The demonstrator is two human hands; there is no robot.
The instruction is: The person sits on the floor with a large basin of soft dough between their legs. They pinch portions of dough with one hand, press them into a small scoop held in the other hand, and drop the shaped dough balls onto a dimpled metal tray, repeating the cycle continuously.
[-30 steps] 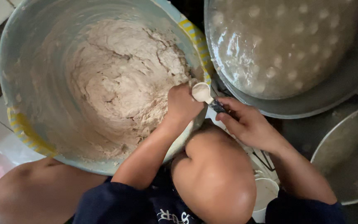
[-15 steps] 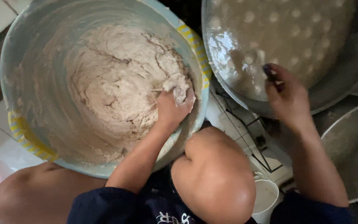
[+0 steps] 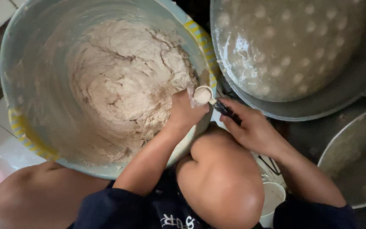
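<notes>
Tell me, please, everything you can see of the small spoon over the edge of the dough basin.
The spoon has a small round bowl, filled with pale dough, and a dark handle. The right hand grips the handle, which is mostly hidden in the fingers. The bowl of the spoon sits at the rim of the large basin, touching the left hand, whose fingers press on its dough. Its material cannot be told.

Colours and patterns
Beige dough; pale blue basin, yellow-striped rim; grey metal pan; white-bowled, dark-handled spoon.
</notes>
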